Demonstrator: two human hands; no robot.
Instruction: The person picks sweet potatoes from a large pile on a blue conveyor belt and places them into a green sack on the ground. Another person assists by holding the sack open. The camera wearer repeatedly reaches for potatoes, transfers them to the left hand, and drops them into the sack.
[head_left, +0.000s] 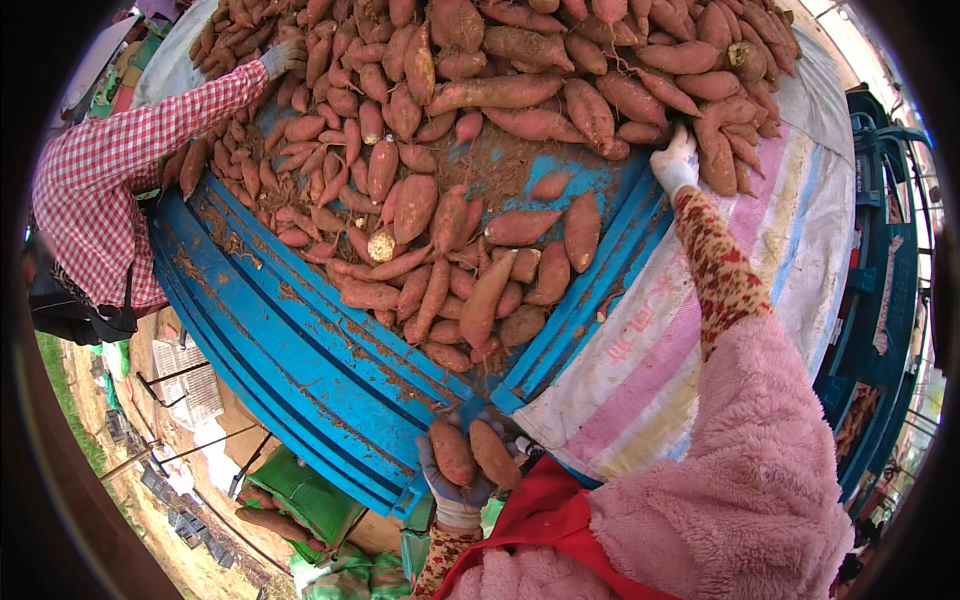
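My left hand, in a pale work glove with a grey-blue palm, is palm up at the lower middle, close to my body. Two sweet potatoes lie side by side in it. Stretched out to the right, my gloved right hand touches the edge of a large pile of sweet potatoes. Its fingertips are hidden among the roots, so its grip does not show. Beside it on the right lies a knobbly, branched cluster of sweet potatoes. Smaller sweet potatoes spread across the middle.
Soil-covered blue panels border the pile at left and right. A striped woven sheet covers the right side. Another person's gloved hand reaches into the pile at upper left. Green sacks stand below left; dark green crates line the right.
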